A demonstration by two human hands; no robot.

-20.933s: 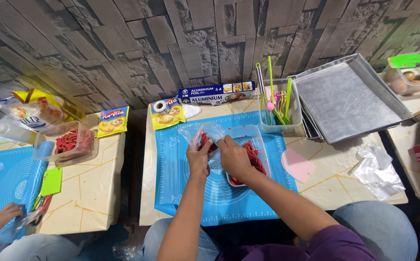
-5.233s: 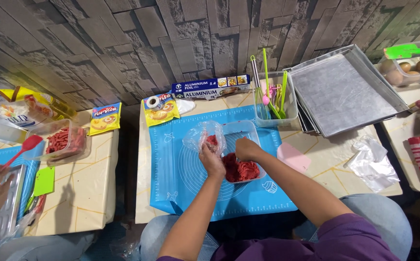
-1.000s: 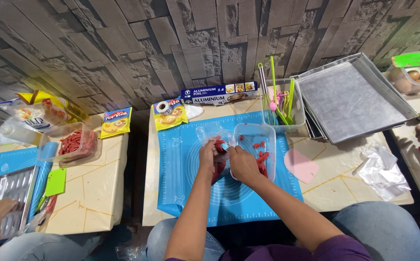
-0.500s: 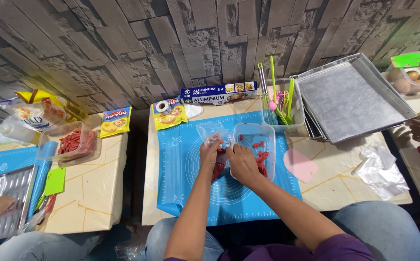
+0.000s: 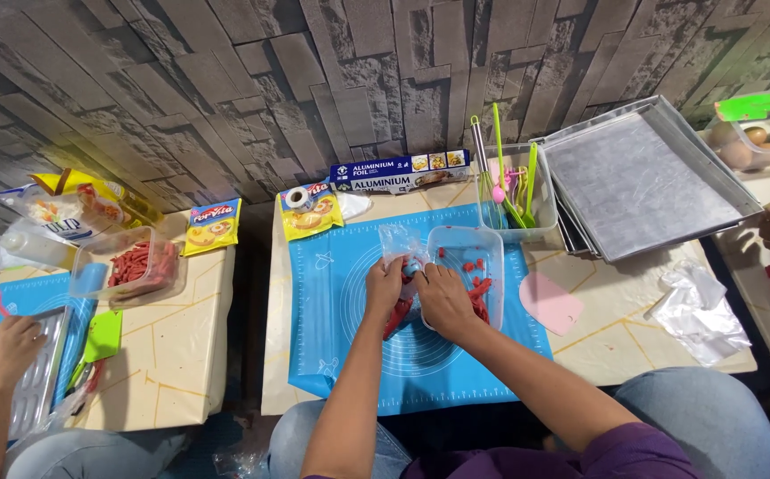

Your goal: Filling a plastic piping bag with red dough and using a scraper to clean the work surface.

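So, biggest first: beige tiled table (image 5: pixel 633 310) against a grey stone-pattern wall, with a blue silicone baking mat (image 5: pixel 349 355) spread over its middle. Stack of rectangular grey metal baking trays (image 5: pixel 642 177) sits tilted at the far right of the table, well apart from the hands. Clear plastic tub of green and pink utensils (image 5: pixel 527 217) stands just left of the trays, touching the mat's far edge. Clear rectangular plastic container (image 5: pixel 469 266) lies on the mat, a few red pieces scattered inside, tipped toward the person. Long blue foil box (image 5: pixel 403 170) lies along the wall; yellow snack packet (image 5: pixel 310 213) just beside it, roll of tape (image 5: pixel 296 196) on top of that. Crumpled clear plastic wrap (image 5: pixel 700 306) at the right edge, pink rounded scraper (image 5: pixel 549 303) between it and the mat. Left hand (image 5: pixel 385 286) is closed on a crumpled clear plastic bag (image 5: pixel 400 244), with red sausage-like strips (image 5: pixel 398 315) bunched just under the fingers. Right hand (image 5: pixel 443 297) is curled over the container's near-left corner, touching the left hand; can't tell whether it actually grips the strips or the rim. Neighbouring table on the left: another person's hand (image 5: pixel 3 350) on a metal tray, holding a red-handled tool.
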